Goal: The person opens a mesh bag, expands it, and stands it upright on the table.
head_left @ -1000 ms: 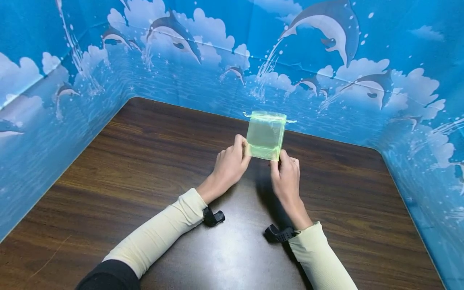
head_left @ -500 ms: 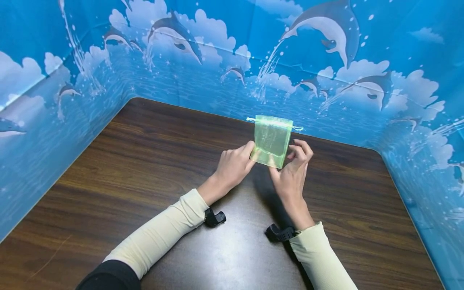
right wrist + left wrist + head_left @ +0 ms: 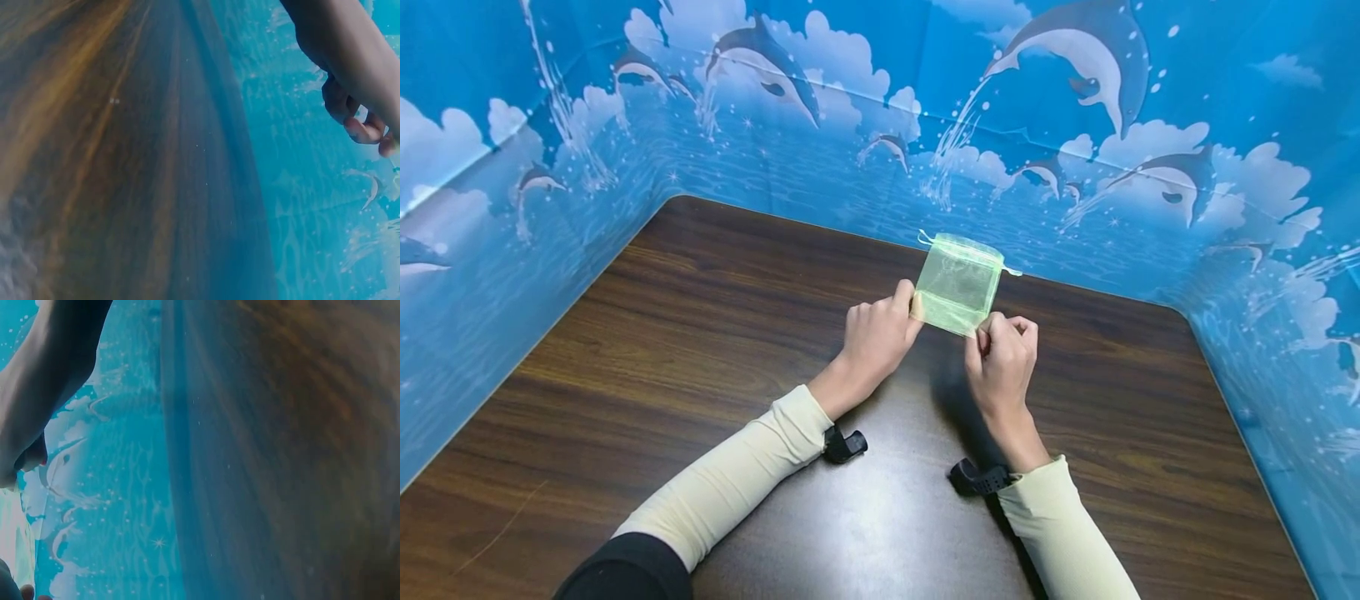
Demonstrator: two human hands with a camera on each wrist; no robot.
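A sheer light-green drawstring pouch is held up over the far part of the table, its corded mouth facing away from me. White cord loops stick out at both top corners. My left hand pinches its lower left corner between thumb and fingers. At the lower right corner, my right hand pinches the fabric, its other fingers curled. In the left wrist view a pale strip of the pouch shows at the left edge. The right wrist view catches my right hand with bent fingers at the right edge.
The dark wood-grain table has rounded far corners. A blue curtain printed with dolphins and clouds walls in its back and sides. Black wrist-camera mounts sit at both cuffs, close over the tabletop.
Half a second ago the right hand's fingers were spread beside the pouch; now they are curled in at its lower right corner. The pouch has shifted slightly left and tilted.
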